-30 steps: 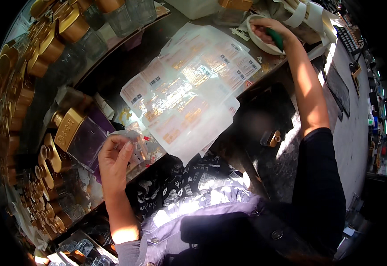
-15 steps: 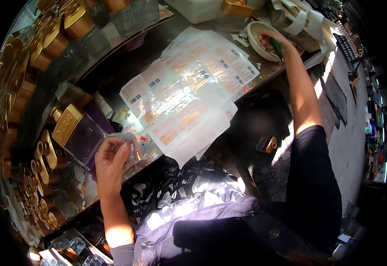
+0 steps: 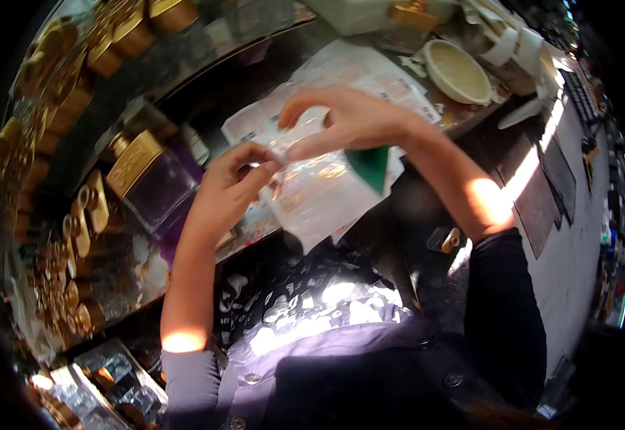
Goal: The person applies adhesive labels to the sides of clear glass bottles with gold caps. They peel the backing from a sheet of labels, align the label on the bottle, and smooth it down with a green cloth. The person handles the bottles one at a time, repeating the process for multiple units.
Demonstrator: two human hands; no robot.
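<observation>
My left hand (image 3: 230,188) is closed in a pinch at the left side of the sticker sheets. A bit of clear film seems to be at its fingertips, though blur hides its shape. My right hand (image 3: 355,127) hovers over the sheets, thumb and forefinger apart, the thumb tip close to the left fingertips. A flat green tool (image 3: 371,169) juts out below its palm, held by the other fingers, which are hidden. The white printed sticker sheets (image 3: 312,215) lie on the bench under both hands. Left of them stands a large clear bottle with a gold cap (image 3: 158,190).
A cream bowl (image 3: 458,72) with pale contents stands at the far right of the bench. Many gold-capped bottles (image 3: 87,215) crowd the left side. A white container (image 3: 348,16) is at the back. A small gold-capped bottle (image 3: 444,240) lies below the bench edge.
My right hand has left the bowl and come left over the sheets, bringing the green tool. My left hand has moved right and up toward it. The view has shifted slightly.
</observation>
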